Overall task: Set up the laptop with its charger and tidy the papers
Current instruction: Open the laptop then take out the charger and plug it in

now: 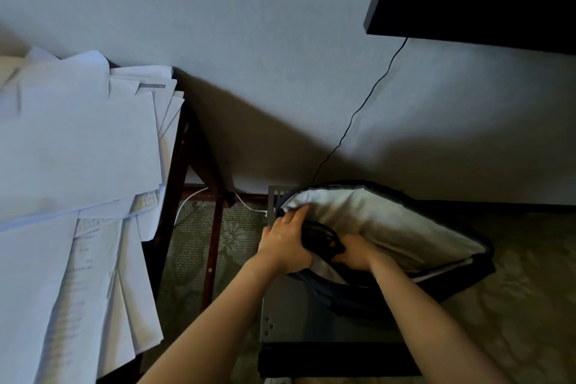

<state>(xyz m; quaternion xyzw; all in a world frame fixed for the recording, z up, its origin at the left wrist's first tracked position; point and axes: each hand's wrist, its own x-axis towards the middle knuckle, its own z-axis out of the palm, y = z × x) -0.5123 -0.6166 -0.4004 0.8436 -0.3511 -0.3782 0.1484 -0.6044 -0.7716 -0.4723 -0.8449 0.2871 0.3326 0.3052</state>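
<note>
Floor, right of the table (178, 165) heaped with loose papers (78, 140). A dark bag (389, 221) lies open on a grey box (296, 315), mouth toward the person, pale lining showing. The coiled black charger cable (322, 238) sits in the mouth between both hands, touching each. Left hand (285, 245) clasps the bag's left lip, fingers over the lining. Right hand (357, 254) is sunk behind the coil, fingers hidden, grip unclear. It looks better placed to lift the coil out toward the near side. No laptop seen.
</note>
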